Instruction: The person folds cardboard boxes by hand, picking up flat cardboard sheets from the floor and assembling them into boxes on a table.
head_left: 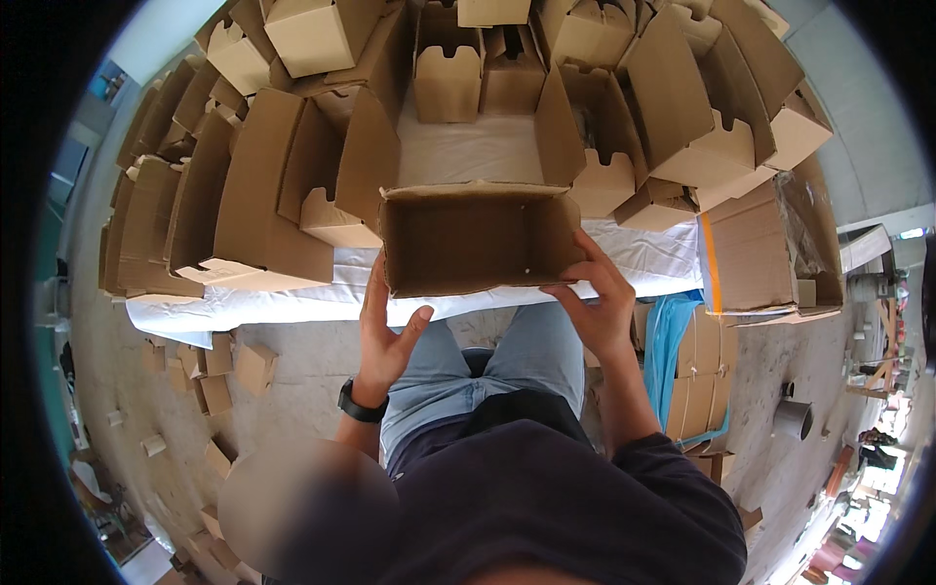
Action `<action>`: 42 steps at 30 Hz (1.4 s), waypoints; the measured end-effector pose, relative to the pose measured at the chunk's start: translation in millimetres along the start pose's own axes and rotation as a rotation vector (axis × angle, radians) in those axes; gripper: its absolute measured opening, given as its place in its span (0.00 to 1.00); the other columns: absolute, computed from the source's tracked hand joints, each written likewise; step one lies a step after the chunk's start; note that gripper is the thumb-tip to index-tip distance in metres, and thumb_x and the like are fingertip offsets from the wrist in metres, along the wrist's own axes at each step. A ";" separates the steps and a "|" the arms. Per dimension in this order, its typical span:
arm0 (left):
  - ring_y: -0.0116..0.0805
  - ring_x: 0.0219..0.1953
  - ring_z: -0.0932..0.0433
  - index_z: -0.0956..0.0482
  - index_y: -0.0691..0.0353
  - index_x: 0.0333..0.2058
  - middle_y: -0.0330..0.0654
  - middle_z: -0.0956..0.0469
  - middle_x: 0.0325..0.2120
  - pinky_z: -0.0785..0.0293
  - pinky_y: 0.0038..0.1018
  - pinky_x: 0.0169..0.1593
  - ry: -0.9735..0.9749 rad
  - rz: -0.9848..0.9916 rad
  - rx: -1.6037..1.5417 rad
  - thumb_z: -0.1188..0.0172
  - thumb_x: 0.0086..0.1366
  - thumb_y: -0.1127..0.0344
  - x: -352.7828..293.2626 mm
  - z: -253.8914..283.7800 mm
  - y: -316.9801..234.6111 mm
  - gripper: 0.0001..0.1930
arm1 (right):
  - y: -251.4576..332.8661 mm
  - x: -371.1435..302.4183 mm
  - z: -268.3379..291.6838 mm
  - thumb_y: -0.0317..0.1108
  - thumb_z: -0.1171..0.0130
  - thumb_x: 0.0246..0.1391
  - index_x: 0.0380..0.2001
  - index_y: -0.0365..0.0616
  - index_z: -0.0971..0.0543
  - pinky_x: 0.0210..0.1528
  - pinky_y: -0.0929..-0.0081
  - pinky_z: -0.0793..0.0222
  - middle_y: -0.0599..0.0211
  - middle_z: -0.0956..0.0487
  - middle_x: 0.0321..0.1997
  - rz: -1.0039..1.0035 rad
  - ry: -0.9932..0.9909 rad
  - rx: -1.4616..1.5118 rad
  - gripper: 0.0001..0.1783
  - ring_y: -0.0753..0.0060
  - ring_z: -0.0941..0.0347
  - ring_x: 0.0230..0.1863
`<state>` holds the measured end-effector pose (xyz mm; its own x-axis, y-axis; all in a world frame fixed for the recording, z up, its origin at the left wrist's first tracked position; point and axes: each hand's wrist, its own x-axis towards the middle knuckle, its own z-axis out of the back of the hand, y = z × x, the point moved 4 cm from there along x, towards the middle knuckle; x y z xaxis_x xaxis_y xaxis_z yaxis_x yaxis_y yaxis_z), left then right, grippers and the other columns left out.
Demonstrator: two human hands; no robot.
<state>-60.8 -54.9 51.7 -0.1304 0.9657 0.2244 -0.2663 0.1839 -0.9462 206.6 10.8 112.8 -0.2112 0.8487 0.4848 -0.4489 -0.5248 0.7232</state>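
An open brown cardboard box [473,239] lies at the near edge of a table covered in white sheet [292,300], its opening facing me. My right hand [597,304] grips the box's lower right corner, fingers on its side. My left hand [385,336] is under the box's lower left edge, palm up, thumb out, touching the rim; a black watch sits on that wrist. My legs in blue jeans are below the box.
Many folded and half-folded cardboard boxes [263,185] crowd the table on the left, back and right. A large carton with orange tape [756,249] stands at right. Small cardboard scraps [210,375] litter the concrete floor at left; flat cardboard stacks [697,375] lie at right.
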 end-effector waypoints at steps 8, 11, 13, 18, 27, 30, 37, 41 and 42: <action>0.42 0.69 0.44 0.63 0.61 0.71 0.47 0.52 0.70 0.43 0.40 0.68 -0.024 0.016 -0.382 0.23 0.48 0.56 10.9 17.3 -16.3 0.63 | -37.0 -8.4 -2.5 0.25 0.41 0.59 0.41 0.42 0.29 0.52 0.72 0.27 0.66 0.22 0.49 -0.430 0.009 0.849 0.08 0.74 0.25 0.49; 0.42 0.69 0.46 0.68 0.58 0.71 0.47 0.51 0.69 0.42 0.40 0.67 -0.065 0.138 -0.602 0.19 0.42 0.59 7.9 10.6 -20.3 0.69 | -51.7 -31.3 -40.2 0.37 0.48 0.66 0.48 0.43 0.30 0.53 0.71 0.25 0.67 0.22 0.49 -0.682 0.122 0.988 0.13 0.73 0.24 0.49; 0.43 0.69 0.47 0.68 0.59 0.71 0.47 0.52 0.69 0.43 0.40 0.67 -0.080 -0.014 -0.426 0.19 0.41 0.60 20.2 2.9 -33.6 0.70 | -53.3 -39.6 -62.7 0.39 0.50 0.67 0.49 0.43 0.30 0.50 0.71 0.24 0.64 0.22 0.49 -0.827 0.109 1.164 0.14 0.72 0.23 0.49; 0.47 0.67 0.46 0.58 0.65 0.69 0.50 0.48 0.65 0.42 0.40 0.66 -0.040 -0.062 0.074 0.18 0.38 0.60 27.1 -5.3 -56.5 0.66 | -47.4 -51.0 -87.4 0.46 0.55 0.69 0.54 0.43 0.32 0.45 0.71 0.22 0.60 0.22 0.50 -1.050 0.152 1.358 0.19 0.66 0.22 0.49; 0.54 0.62 0.35 0.41 0.67 0.64 0.56 0.38 0.62 0.34 0.39 0.62 -0.166 -0.185 0.552 0.25 0.43 0.61 37.8 -4.4 -111.8 0.50 | -19.1 -18.6 -52.3 0.37 0.43 0.62 0.60 0.42 0.36 0.36 0.72 0.24 0.56 0.21 0.47 -0.553 0.267 -0.089 0.26 0.59 0.21 0.43; 0.54 0.59 0.32 0.39 0.67 0.63 0.55 0.37 0.61 0.29 0.39 0.57 -0.094 -0.206 0.679 0.26 0.44 0.59 43.1 -14.2 -123.6 0.48 | 13.8 10.3 -33.4 0.31 0.39 0.58 0.62 0.40 0.38 0.47 0.66 0.26 0.52 0.29 0.57 -0.203 -0.116 0.119 0.31 0.56 0.26 0.50; 0.58 0.64 0.38 0.44 0.69 0.65 0.57 0.44 0.65 0.33 0.39 0.61 0.021 -0.119 0.428 0.34 0.56 0.62 49.0 -31.1 -94.2 0.42 | 44.7 52.8 -65.3 0.39 0.35 0.53 0.66 0.31 0.48 0.64 0.57 0.40 0.32 0.51 0.70 0.062 0.034 -0.066 0.46 0.33 0.47 0.69; 0.54 0.70 0.49 0.49 0.68 0.68 0.56 0.54 0.69 0.46 0.37 0.68 0.163 -0.131 0.190 0.47 0.66 0.69 39.1 -20.0 -78.5 0.34 | 45.5 60.1 -73.7 0.41 0.33 0.50 0.67 0.31 0.50 0.66 0.55 0.42 0.30 0.52 0.70 0.031 0.045 -0.049 0.50 0.31 0.49 0.69; 0.53 0.71 0.52 0.50 0.67 0.68 0.56 0.55 0.70 0.49 0.36 0.69 0.170 -0.125 0.139 0.50 0.68 0.70 36.8 -19.6 -70.7 0.33 | 47.3 62.5 -73.9 0.40 0.33 0.50 0.67 0.31 0.50 0.66 0.56 0.42 0.31 0.52 0.70 0.029 0.045 -0.065 0.50 0.31 0.49 0.69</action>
<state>-28.1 -28.8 122.3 0.0711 0.9562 0.2841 -0.4003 0.2882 -0.8699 107.9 43.8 140.9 -0.2629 0.8361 0.4815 -0.4973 -0.5451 0.6749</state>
